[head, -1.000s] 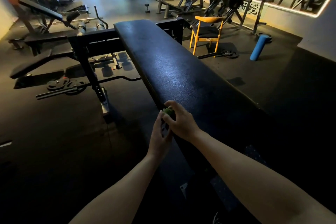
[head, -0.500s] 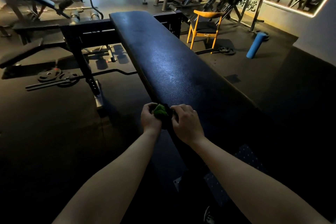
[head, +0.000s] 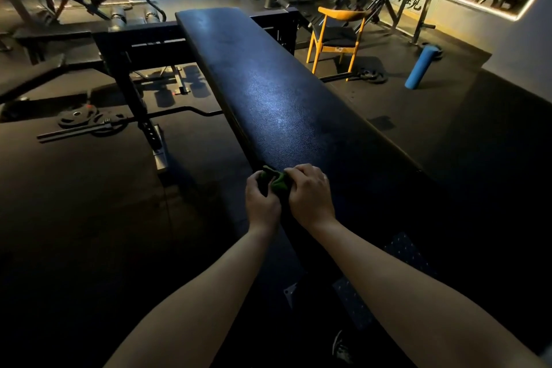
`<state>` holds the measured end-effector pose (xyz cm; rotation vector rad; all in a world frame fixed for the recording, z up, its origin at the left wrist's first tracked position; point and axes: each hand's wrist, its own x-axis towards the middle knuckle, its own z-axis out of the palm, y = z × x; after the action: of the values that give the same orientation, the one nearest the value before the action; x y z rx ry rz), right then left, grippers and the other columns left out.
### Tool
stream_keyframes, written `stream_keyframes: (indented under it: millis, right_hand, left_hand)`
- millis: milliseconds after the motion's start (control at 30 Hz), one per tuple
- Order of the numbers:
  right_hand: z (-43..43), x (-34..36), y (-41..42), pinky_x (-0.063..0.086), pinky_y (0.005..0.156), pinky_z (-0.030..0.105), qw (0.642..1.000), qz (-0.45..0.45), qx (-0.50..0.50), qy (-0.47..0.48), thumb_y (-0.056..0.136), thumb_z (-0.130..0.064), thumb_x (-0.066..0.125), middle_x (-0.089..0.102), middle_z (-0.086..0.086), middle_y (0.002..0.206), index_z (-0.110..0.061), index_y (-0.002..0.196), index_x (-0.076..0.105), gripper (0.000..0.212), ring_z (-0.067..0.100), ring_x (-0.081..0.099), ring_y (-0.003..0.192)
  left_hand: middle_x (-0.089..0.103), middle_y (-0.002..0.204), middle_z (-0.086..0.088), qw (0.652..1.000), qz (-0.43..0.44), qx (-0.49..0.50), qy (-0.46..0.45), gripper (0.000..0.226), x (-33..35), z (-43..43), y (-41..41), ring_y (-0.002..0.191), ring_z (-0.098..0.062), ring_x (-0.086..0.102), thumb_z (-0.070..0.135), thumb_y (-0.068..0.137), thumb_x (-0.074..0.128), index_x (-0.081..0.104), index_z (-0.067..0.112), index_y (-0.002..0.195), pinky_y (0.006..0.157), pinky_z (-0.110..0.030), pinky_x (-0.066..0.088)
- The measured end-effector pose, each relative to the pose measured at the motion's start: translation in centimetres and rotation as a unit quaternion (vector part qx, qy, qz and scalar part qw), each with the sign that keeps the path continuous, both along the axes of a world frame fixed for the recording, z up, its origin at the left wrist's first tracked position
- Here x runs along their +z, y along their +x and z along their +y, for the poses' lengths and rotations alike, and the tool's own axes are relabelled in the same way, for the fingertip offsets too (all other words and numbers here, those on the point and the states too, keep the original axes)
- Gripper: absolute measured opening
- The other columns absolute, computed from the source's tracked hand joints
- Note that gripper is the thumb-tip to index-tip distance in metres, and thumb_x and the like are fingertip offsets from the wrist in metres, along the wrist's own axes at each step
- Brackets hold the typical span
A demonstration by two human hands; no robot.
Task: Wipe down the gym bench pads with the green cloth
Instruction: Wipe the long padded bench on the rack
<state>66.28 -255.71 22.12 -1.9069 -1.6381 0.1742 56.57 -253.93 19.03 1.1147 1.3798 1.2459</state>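
Green cloth (head: pixel 276 183) bunched up, pinched between both sets of fingers at the near left edge of the bench pad (head: pixel 268 92). Left hand (head: pixel 262 203) curls round its left side; right hand (head: pixel 310 197) grips its right side, knuckles up. Yellow chair (head: pixel 334 36) stands well beyond the fingers, off right.

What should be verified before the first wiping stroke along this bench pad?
1. Green cloth in hand: ok, the left hand and right hand both grip it.
2. Cloth spread flat for wiping: not ok, it is bunched between the hands.
3. Cloth at the bench pad: ok, at its near left edge.
4. Pad top free of objects: ok, nothing lies on the visible part.
5. Pad dirty or damp: cannot tell, the light is too dim.
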Motion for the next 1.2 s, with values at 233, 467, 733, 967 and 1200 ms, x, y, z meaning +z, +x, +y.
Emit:
stream_keyframes:
  millis: [233,467,733,967,1200]
  right_hand:
    - [0.2,-0.3,0.0,0.043,0.098,0.050,1.000,0.000,0.002,0.007,0.081,-0.012,0.049,0.065,0.004,0.103,-0.017,0.105,0.073,0.034,0.030,0.057,0.102]
    - [0.3,-0.2,0.1,0.043,0.098,0.050,1.000,-0.008,0.003,0.006,0.081,-0.011,0.050,0.064,0.004,0.102,-0.016,0.104,0.073,0.032,0.029,0.056,0.099]
    - [0.3,0.3,0.8,0.046,0.090,0.034,0.995,0.100,0.001,0.021,0.079,0.004,0.055,0.071,0.012,0.099,-0.006,0.101,0.075,0.031,0.031,0.062,0.097]
    - [-1.0,1.9,2.7,0.046,0.098,0.033,0.993,0.083,0.080,-0.038,0.083,0.001,0.052,0.071,0.010,0.115,-0.008,0.114,0.072,0.038,0.027,0.064,0.110]
    - [-4.0,0.3,4.3,0.040,0.098,0.042,0.992,-0.057,0.109,-0.008,0.085,-0.012,0.050,0.068,0.003,0.121,-0.014,0.113,0.070,0.034,0.027,0.057,0.117]
  left_hand:
    - [0.066,0.119,-0.011,0.995,-0.021,0.089,-0.039,0.040,0.2,2.6,-1.0,0.108,-0.025,0.063,-0.006,0.091,0.053,0.059,0.015,0.124,0.091,-0.023,0.047]
    - [0.056,0.137,-0.009,0.999,-0.021,-0.002,-0.047,0.039,0.5,4.6,0.6,0.124,-0.021,0.054,0.020,0.102,0.055,0.050,0.018,0.140,0.110,-0.034,0.040]
    - [0.066,0.107,-0.013,0.997,0.037,-0.003,-0.070,0.013,0.8,1.7,0.8,0.101,-0.034,0.064,0.028,0.103,0.050,0.051,0.028,0.116,0.093,-0.045,0.050]
    - [0.068,0.106,-0.014,0.997,0.041,0.020,-0.056,0.017,0.6,-3.2,1.3,0.099,-0.036,0.065,0.029,0.103,0.051,0.052,0.022,0.118,0.092,-0.049,0.052]
    - [0.066,0.102,-0.010,0.995,0.066,0.035,-0.069,0.018,1.1,-7.7,1.8,0.096,-0.034,0.064,0.028,0.104,0.051,0.054,0.017,0.117,0.085,-0.039,0.049]
